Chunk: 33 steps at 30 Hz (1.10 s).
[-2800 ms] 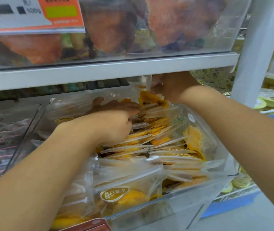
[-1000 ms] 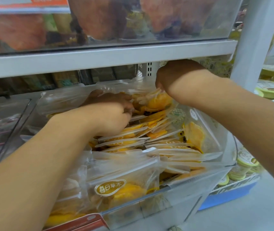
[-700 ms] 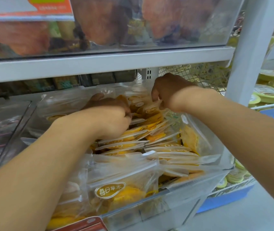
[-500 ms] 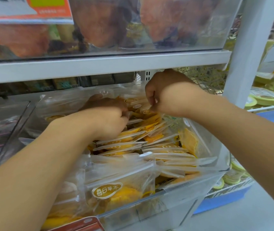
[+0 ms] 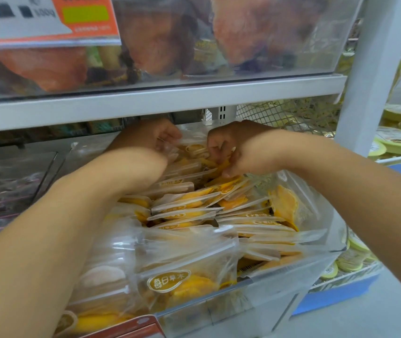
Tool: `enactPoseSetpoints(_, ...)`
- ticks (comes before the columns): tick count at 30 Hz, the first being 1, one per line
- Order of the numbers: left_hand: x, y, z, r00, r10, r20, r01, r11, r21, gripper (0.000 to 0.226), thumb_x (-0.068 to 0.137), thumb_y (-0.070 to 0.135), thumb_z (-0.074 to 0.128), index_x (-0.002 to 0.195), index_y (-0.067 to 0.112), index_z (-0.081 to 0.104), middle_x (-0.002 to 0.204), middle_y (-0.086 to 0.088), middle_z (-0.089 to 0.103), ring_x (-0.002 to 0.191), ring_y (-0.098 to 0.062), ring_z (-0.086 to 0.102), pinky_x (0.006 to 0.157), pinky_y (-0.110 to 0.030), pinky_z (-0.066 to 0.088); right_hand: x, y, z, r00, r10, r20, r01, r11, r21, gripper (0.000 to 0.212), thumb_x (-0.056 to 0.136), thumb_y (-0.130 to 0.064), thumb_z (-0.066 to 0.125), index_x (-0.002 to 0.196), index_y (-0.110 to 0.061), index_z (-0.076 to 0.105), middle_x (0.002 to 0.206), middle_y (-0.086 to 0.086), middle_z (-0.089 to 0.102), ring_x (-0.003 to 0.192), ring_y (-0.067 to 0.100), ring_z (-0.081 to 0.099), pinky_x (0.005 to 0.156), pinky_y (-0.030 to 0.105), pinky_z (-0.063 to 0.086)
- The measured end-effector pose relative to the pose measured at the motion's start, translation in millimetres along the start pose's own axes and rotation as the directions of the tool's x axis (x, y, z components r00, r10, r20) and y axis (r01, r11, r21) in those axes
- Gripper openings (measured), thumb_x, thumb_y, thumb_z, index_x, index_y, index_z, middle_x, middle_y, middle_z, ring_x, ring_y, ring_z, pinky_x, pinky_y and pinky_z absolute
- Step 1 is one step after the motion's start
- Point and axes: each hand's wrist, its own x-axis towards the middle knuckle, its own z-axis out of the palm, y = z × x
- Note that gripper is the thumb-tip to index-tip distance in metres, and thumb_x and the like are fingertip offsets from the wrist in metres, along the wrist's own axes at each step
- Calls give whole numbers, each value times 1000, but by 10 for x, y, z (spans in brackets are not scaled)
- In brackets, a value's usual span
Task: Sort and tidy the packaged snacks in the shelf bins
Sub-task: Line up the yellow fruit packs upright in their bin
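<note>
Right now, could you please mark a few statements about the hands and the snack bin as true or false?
1. Both hands are at the back of the bin. True.
2. The packets hold yellow-orange pieces. True.
3. The left hand rests on the shelf above. False: its fingers pinch a clear packet in the bin.
4. The right hand hangs idle, away from the packets. False: its fingers curl round packets.
5. An orange price card is on the bin above. True.

Left hand (image 5: 150,140) motion-blurred; its grip perhaps on packets (image 5: 194,148).
</note>
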Motion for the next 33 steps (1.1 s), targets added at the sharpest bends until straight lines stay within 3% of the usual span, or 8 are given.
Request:
enactPoseSetpoints(7,-44,-21,-85,978,-105,-179,138,973,186,11,87,30,76,86,38,68,111,6,61,101,-19,57,82,-24,37,60,-75,43,998,-35,-42,37,999,36,39,102,-28,54,138,-44,51,119,-15,57,102,10,55,86,21,39)
enactPoseSetpoints(12,-103,41,38,947,270,-176,-288,953,-89,11,88,24,73,91,34,73,93,14,57,84,-3,53,77,-7,35,149,-46,81,991,-34,-127,45,995,84,18,95,-30,65,112,-26,70,97,-9,68,91,15,65,81,28,50)
enactPoseSetpoints(16,-134,135,66,926,337,-173,-377,865,-331,8,85,36,71,92,39,70,93,18,68,89,5,61,82,-7,43,60,44,24,983,-14,-183,32,995,94,20,88,-32,74,106,-23,75,90,-5,71,89,17,68,85,29,53)
enactPoseSetpoints(21,-175,114,23,982,162,94,-169,983,69,61,71,65,73,123,41,51,113,19,56,98,-6,56,81,-24,46,-189,180,-112,971,-8,-237,24,998,62,17,92,-30,69,106,-22,71,98,-2,70,90,16,64,86,27,52)
enactPoseSetpoints(23,-193,136,37,977,173,125,-185,978,91,46,78,65,66,115,38,57,105,14,64,92,-10,60,82,-27,52,-346,297,-150,966,-17,-260,55,988,143,9,93,-29,68,100,-27,72,84,-17,69,78,-1,61,70,6,44)
enactPoseSetpoints(26,-248,290,-2,966,250,60,-250,968,-17,12,84,62,59,82,50,56,81,21,64,81,1,59,62,-6,44,-546,421,-202,953,-123,-276,185,960,211,11,93,-19,66,91,-18,77,60,-21,65,60,-3,59,56,7,41)
enactPoseSetpoints(31,-276,419,11,934,343,98,-324,931,-168,22,82,63,54,93,52,68,85,12,73,76,-14,66,76,-42,56,-707,532,-254,946,-178,-269,267,901,341,14,86,-27,66,94,-20,76,83,-12,74,79,2,69,69,14,49)
enactPoseSetpoints(33,-275,422,26,927,362,101,-342,923,-177,17,85,58,57,97,54,68,87,13,74,81,-15,68,80,-46,57,-724,539,-258,957,-161,-242,229,930,286,9,90,-12,68,95,-15,76,85,-10,75,82,3,69,72,17,51)
